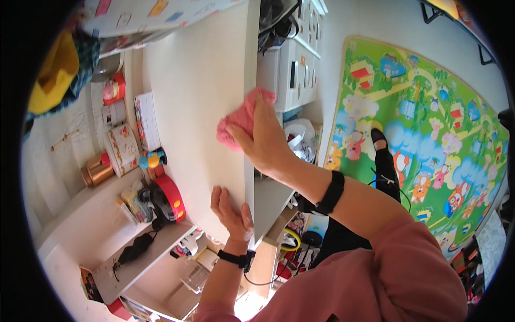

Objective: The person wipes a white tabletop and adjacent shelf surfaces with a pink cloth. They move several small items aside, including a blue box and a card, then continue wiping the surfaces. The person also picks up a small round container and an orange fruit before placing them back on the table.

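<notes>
My right hand (266,129) is closed around a pink cloth (238,121) and presses it on a broad white panel (188,91), close to the panel's long right edge. Part of the cloth bunches out past the fingers. Lower down, my left hand (232,214) rests on the same panel near that edge. Its fingers lie on the surface with the thumb apart, and nothing is in it. Each wrist wears a black band.
Left of the panel stand a floral canister (122,149), a copper-coloured tin (98,170), a red-and-black object (167,197) and a small toy figure (154,159). White drawers (292,75) are at the right. Beyond them a colourful play mat (424,139) covers the floor.
</notes>
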{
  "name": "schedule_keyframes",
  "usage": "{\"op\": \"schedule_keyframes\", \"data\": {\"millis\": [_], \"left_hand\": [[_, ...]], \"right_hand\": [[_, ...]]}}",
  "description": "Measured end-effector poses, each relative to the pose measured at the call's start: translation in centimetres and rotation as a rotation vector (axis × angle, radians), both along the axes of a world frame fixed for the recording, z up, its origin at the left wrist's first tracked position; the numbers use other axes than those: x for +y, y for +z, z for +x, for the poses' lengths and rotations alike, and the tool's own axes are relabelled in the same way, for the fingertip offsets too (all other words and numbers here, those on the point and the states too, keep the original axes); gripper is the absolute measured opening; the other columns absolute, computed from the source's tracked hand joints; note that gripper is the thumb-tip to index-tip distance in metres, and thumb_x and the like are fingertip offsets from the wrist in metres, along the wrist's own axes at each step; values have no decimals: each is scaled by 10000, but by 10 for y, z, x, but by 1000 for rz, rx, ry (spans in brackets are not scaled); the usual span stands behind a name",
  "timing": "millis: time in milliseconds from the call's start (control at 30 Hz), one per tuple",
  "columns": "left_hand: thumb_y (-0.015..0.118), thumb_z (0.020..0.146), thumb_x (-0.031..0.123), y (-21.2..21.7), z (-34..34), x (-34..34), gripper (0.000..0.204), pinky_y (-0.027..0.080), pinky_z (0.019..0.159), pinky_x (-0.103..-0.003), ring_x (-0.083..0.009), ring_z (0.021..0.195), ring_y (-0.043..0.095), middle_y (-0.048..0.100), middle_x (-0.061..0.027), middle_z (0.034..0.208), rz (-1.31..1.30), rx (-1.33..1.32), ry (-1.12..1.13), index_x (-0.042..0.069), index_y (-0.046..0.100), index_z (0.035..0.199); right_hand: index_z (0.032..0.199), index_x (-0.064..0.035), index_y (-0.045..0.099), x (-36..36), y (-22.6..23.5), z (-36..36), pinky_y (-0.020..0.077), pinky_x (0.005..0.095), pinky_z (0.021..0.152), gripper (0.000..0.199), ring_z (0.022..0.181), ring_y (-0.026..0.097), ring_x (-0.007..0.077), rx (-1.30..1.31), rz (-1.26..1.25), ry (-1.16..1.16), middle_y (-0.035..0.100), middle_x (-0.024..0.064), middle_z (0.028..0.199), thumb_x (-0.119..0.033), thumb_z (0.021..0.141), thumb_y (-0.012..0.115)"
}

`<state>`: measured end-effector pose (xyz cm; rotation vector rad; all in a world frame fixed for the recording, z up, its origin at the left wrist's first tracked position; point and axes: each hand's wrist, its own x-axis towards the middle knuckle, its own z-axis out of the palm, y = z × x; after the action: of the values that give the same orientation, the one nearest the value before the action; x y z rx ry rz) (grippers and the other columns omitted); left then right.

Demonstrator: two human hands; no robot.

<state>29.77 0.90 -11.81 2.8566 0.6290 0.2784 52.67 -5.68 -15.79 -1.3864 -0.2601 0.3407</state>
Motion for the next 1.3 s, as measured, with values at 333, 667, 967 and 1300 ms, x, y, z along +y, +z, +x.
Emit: {"op": "schedule_keyframes", "data": {"millis": [333, 667, 967, 1300], "left_hand": [[367, 1061, 260, 25, -63, 4, 407, 281, 1150, -394, -283, 1353, 415, 469, -172, 1431, -340, -118, 78, -23, 550, 1289], [452, 1030, 119, 51, -220, 25, 311, 378, 1097, -393, -328, 1319, 471, 492, -189, 1415, -194, 80, 29, 10, 527, 1312], [435, 1006, 127, 14, -264, 10, 424, 328, 1122, -459, -389, 1341, 391, 388, -248, 1457, 25, 120, 5, -56, 421, 1388], [409, 994, 130, -13, -278, 19, 432, 314, 1116, -458, -378, 1317, 397, 383, -253, 1450, 33, -7, -2, -70, 413, 1376]], "right_hand": [[1162, 32, 533, -69, -24, -197, 498, 393, 849, 514, 932, 629, 325, 335, 70, 563, 641, 192, 1011, -346, 858, 705], [1108, 21, 553, -8, -21, -138, 488, 444, 830, 332, 940, 603, 320, -125, -50, -35, 599, 200, 1048, -266, 943, 578], [1498, 55, 229, -87, -17, -352, 403, 406, 1028, 694, 1134, 489, 408, -13, -30, 589, 437, 274, 1247, -44, 898, 564], [1083, -4, 510, -30, -43, -242, 490, 448, 780, 219, 876, 634, 369, 134, 93, 140, 630, 201, 924, -187, 964, 522]]}}
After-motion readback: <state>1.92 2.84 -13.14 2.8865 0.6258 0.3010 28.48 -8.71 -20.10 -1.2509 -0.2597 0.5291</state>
